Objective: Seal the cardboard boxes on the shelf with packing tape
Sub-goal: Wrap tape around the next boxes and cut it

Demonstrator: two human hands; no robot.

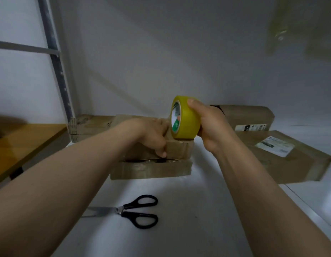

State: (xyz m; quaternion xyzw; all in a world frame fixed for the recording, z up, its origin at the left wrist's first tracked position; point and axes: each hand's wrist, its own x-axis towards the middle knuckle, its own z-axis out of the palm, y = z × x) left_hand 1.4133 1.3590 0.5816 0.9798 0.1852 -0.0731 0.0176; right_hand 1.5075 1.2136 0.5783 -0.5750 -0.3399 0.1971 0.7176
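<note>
A small cardboard box (pixel 179 149) sits on top of a flatter taped box (pixel 151 170) in the middle of the white shelf (pixel 179 210). My left hand (pixel 153 136) lies over the small box, its fingers curled down over the near face. My right hand (pixel 209 125) grips a yellow roll of packing tape (pixel 187 117), held upright with its lower edge touching the top right end of the small box.
Black-handled scissors (pixel 135 210) lie shut on the shelf in front of the boxes. Two labelled cardboard boxes (pixel 283 154) (pixel 248 115) lie at the right, another box (pixel 90 127) at the back left. A wooden surface (pixel 22 145) stands left, beside a metal shelf post (pixel 57 62).
</note>
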